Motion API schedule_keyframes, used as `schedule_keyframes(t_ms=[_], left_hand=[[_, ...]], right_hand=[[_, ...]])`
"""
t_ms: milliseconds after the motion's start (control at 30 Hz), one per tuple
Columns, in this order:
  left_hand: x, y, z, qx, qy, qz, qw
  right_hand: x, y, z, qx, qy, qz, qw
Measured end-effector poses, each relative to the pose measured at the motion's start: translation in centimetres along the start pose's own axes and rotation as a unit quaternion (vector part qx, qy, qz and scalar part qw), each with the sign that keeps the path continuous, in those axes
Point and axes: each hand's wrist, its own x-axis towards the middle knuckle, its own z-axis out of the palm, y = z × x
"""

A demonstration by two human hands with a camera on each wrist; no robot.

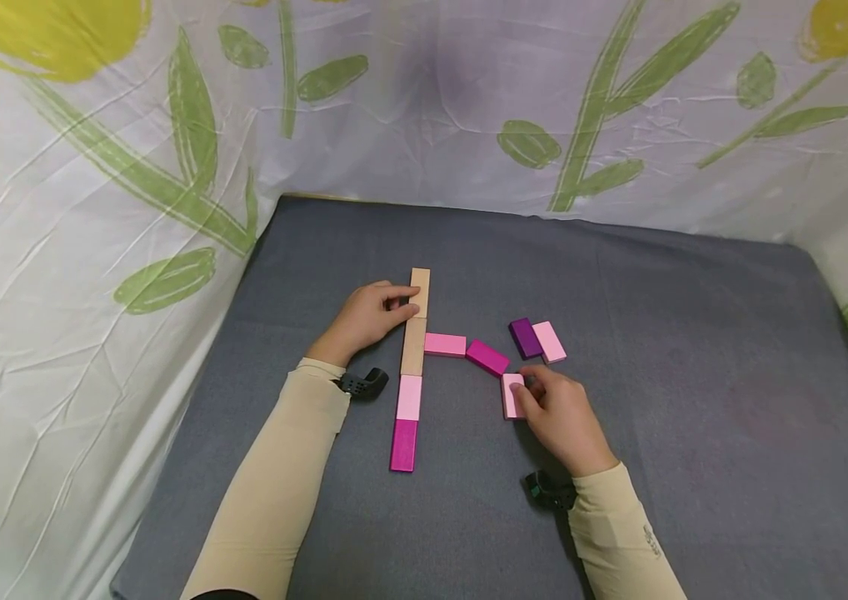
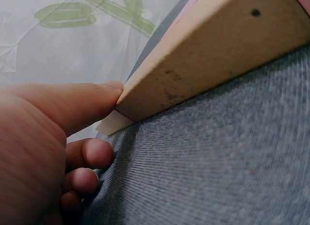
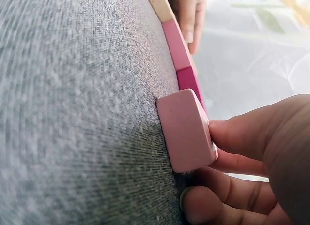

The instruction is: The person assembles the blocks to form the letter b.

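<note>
Right hand (image 1: 562, 417): thumb and fingertips close together, pinching a pale pink block (image 1: 511, 395) by its near-right side; we see the block at the fingertips, down on the cloth. At its far-left corner, left of and beyond the grip, a slanted magenta block (image 1: 487, 357) begins; touching or just short of it, we cannot tell. Further left, a mid-pink block (image 1: 445, 345) lies crosswise, meeting that slanted one and a column of four blocks. Just beyond the grip we note a purple block (image 1: 525, 337) and a second pale block (image 1: 549, 342) side by side, touching and tilted. The column stands well left of the grip: its far end a plain wooden block (image 1: 421, 279), then another wooden block (image 1: 413, 348), a light pink block (image 1: 409, 398) and, nearest us, a deep magenta block (image 1: 404, 446). At the far end, the left hand (image 1: 370, 319) rests its extended index finger and thumb, tips apart, on the plain wood, its other fingers loosely bent. Grey cloth (image 1: 694, 375) spreads all round both hands; farthest out hangs a pale curtain (image 1: 431, 158) painted with green leaves.
</note>
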Motion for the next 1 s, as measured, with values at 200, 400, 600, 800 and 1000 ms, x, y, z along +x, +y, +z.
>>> schedule_keyframes(t_ms=[200, 400, 600, 800, 1000], left_hand=[[0.0, -0.1, -0.1, -0.005, 0.006, 0.005, 1.0], [0.0, -0.3, -0.2, -0.006, 0.009, 0.006, 0.9999], [0.0, -0.3, -0.2, -0.005, 0.009, 0.0, 0.9999], [0.1, -0.2, -0.2, -0.002, -0.001, 0.005, 1.0], [-0.1, 0.0, 0.0, -0.006, -0.004, -0.001, 1.0]], right_hand=[[0.1, -0.1, 0.0, 0.001, 0.003, -0.002, 1.0], [0.2, 0.4, -0.2, 0.017, 0.046, -0.047, 0.9977], [0.6, 1.3, -0.6, 0.008, 0.12, -0.068, 0.9905], [1.6, 2.1, -1.1, -0.039, 0.162, -0.056, 0.9845], [2.7, 2.3, -1.6, -0.074, 0.14, -0.043, 0.9864]])
